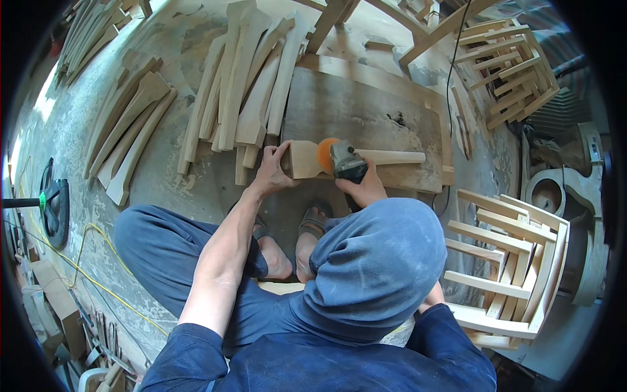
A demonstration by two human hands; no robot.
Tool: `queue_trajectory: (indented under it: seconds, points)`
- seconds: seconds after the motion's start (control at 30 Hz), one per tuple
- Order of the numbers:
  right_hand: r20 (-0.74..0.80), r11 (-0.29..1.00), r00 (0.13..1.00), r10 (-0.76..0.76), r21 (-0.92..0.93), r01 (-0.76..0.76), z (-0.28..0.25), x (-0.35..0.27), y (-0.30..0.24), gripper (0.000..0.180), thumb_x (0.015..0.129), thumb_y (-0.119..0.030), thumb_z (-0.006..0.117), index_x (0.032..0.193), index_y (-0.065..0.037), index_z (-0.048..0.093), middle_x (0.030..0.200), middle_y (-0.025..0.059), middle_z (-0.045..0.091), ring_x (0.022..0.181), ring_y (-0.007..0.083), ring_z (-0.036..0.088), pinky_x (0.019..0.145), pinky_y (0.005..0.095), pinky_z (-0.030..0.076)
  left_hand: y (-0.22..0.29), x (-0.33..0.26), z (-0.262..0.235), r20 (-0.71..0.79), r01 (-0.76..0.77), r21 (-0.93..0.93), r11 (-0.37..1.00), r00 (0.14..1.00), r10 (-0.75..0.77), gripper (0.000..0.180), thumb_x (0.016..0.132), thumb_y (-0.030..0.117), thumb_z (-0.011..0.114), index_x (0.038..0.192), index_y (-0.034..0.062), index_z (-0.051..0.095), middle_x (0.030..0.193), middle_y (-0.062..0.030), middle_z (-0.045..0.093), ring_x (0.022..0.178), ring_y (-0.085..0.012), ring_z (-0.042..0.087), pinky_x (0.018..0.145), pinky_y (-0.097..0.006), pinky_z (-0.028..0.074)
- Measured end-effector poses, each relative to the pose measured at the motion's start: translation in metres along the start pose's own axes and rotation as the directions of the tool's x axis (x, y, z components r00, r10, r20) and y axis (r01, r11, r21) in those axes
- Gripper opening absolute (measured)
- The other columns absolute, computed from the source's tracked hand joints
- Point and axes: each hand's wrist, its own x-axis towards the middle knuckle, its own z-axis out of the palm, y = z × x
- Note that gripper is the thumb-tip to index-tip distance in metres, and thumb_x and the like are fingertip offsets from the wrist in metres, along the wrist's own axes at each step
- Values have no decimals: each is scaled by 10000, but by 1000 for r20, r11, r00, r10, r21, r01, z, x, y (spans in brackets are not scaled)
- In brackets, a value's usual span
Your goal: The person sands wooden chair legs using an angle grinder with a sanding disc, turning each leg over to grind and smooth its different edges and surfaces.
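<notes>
A pale wooden furniture leg (305,161), broad at its left end and tapering to the right, lies along the near part of a low wooden board (359,108). My left hand (272,171) grips the broad end, thumb and fingers spread around its left side. In my right hand (367,188) is an angle grinder (347,162), its body partly hidden by the fingers. The orange disc (325,155) of the grinder rests against or just over the leg, near the broad end; exact contact cannot be made out.
Stacks of shaped wooden legs (255,78) and curved pieces (134,127) lie left of the board. Slatted wooden frames (509,261) stand at right. A black cable (450,78) crosses the board's right side. A yellow cord (98,281) runs along the left floor.
</notes>
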Motion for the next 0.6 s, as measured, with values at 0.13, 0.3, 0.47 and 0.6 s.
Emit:
queue_trajectory:
  seconds: [0.13, 0.3, 0.47, 0.6]
  points:
    - [187, 971, 955, -229, -30, 239, 16, 12, -15, 1031, 802, -428, 868, 1545, 70, 355, 1384, 290, 629, 1300, 383, 644, 1119, 417, 480, -2, 2, 1, 11, -11, 20, 1000, 1000, 11, 1191, 588, 258, 987, 1626, 217, 406, 1420, -192, 440, 1318, -402, 541, 1147, -464, 503]
    - [180, 980, 963, -198, 21, 198, 26, 12, -33, 1024, 812, -420, 849, 1557, 62, 339, 1395, 292, 626, 1308, 388, 642, 1114, 418, 484, 2, 2, -1, 13, -20, 23, 1000, 1000, 20, 1164, 601, 236, 977, 1615, 190, 410, 1417, -197, 446, 1339, -393, 523, 1155, -457, 498]
    - [181, 997, 982, -46, -53, 57, 7, 5, -39, 1032, 812, -425, 842, 1584, 6, 309, 1360, 328, 652, 1290, 464, 652, 1091, 465, 506, 6, -1, -1, 21, 8, -11, 1000, 1000, -8, 1108, 598, 177, 954, 1581, 167, 444, 1411, -196, 446, 1336, -390, 498, 1165, -445, 481]
    - [118, 998, 993, 28, -64, -21, -14, 1, -23, 1040, 810, -428, 845, 1593, -12, 301, 1337, 339, 665, 1285, 483, 652, 1089, 486, 508, 7, 5, -2, 32, -35, 25, 999, 999, 34, 1041, 618, 155, 931, 1554, 144, 474, 1409, -188, 439, 1325, -365, 488, 1170, -426, 459]
